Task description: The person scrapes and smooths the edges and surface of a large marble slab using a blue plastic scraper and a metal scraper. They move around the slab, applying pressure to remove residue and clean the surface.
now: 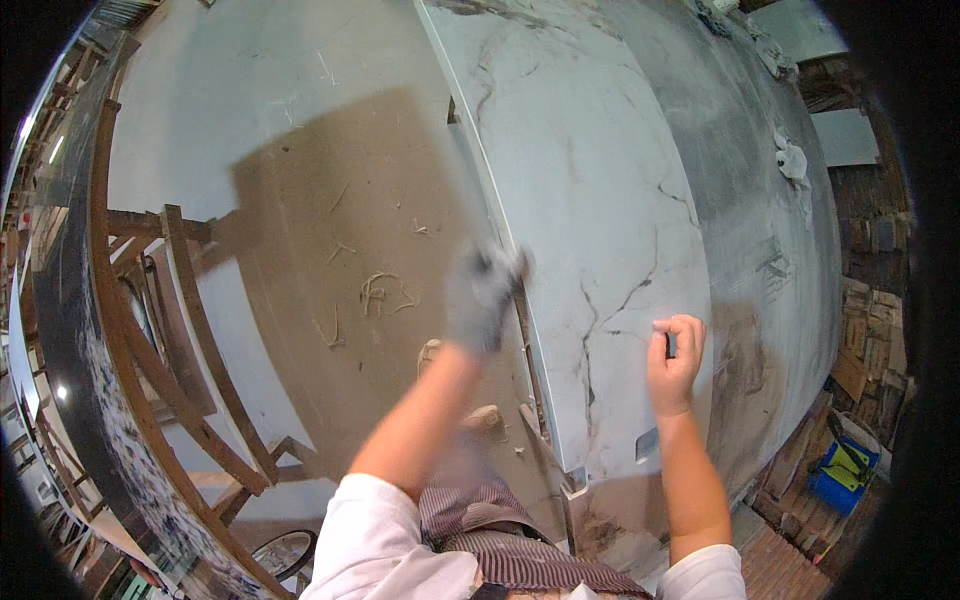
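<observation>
A white stone slab (620, 230) with dark veins lies in front of me, its long left edge running away from my body. Along that edge is my left hand (480, 300) in a grey glove, smeared by motion. A small dark shape shows by its fingertips, but whether it is held cannot be made out. My right hand (677, 365) is bare and hovers over or rests on the slab's right part. Its fingers are curled together around a small dark spot that I cannot identify. A rectangular cutout (647, 444) pierces the slab's near end.
Wooden frames (190, 330) and a dark speckled slab (130, 450) stand at the left. Pale string scraps (385, 293) litter the dusty floor (330, 220). Right of the slab stretches a grey dusty surface (760, 230). A blue container (840, 480) with tools sits at lower right.
</observation>
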Motion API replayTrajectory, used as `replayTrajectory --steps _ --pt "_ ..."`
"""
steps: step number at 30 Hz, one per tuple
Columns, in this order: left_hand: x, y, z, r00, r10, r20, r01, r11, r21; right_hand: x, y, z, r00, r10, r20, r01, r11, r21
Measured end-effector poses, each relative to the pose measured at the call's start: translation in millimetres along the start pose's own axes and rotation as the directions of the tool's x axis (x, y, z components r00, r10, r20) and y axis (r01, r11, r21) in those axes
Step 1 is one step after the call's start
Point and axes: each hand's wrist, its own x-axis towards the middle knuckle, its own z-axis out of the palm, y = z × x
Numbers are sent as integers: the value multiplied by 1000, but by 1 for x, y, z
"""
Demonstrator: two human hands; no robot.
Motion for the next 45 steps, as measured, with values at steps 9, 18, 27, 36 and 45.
replayTrajectory --steps 9,18,27,36,45 --pt "-71 -29 -7 975 -194 110 212 959 -188 -1 -2 -4 997 64 50 -65 998 18" --pt "71 22 -2 1000 10 19 -5 972 -233 3 -4 0 996 80 37 -82 995 57" --pt "-3 -7 -7 989 -103 103 111 991 -73 5 -4 -1 997 65 39 -65 998 13" --pt "195 56 -9 956 279 -94 -290 946 -142 7 -5 5 996 85 43 -87 995 58" --pt "23 6 -14 963 -212 164 210 977 29 -3 1 -1 990 134 35 -136 990 38"
